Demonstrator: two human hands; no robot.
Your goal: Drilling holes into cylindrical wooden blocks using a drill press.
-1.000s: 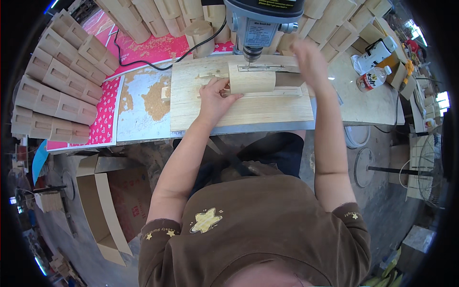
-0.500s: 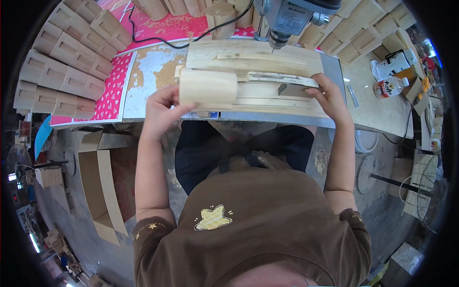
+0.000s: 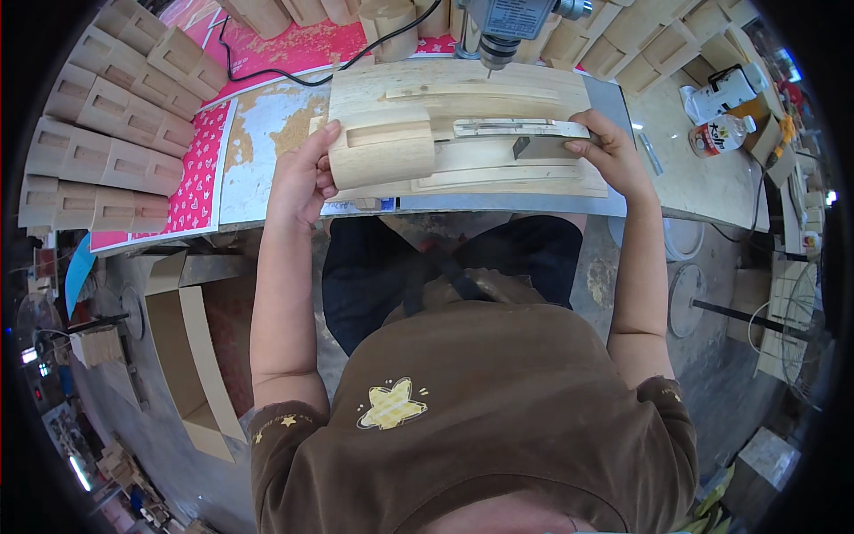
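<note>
My left hand [image 3: 301, 178] is closed around the left end of a pale, rounded wooden block [image 3: 382, 162]. A long rectangular recess shows along the block's upper side. My right hand [image 3: 614, 153] pinches the right end of a narrow, light-coloured strip [image 3: 516, 128] between thumb and fingers. Under the strip stands a small dark grey plate [image 3: 521, 148]; whether it is fixed to the strip I cannot tell. Both pieces are over a wooden base board [image 3: 511, 182] on the table. Just beyond them hangs a drill press's chuck [image 3: 498, 53] with a thin bit.
Rows of similar slotted blocks [image 3: 107, 151] stand at the left, with more at the back right. A black cable [image 3: 294, 80] crosses the back. A bottle [image 3: 719, 135] and a white container [image 3: 729, 91] stand right. Below left is an open cardboard box [image 3: 191, 356].
My left hand has turned the wooden block, bringing its recess into view on the upper side. The right hand keeps its grip on the strip. The whole view has shifted slightly.
</note>
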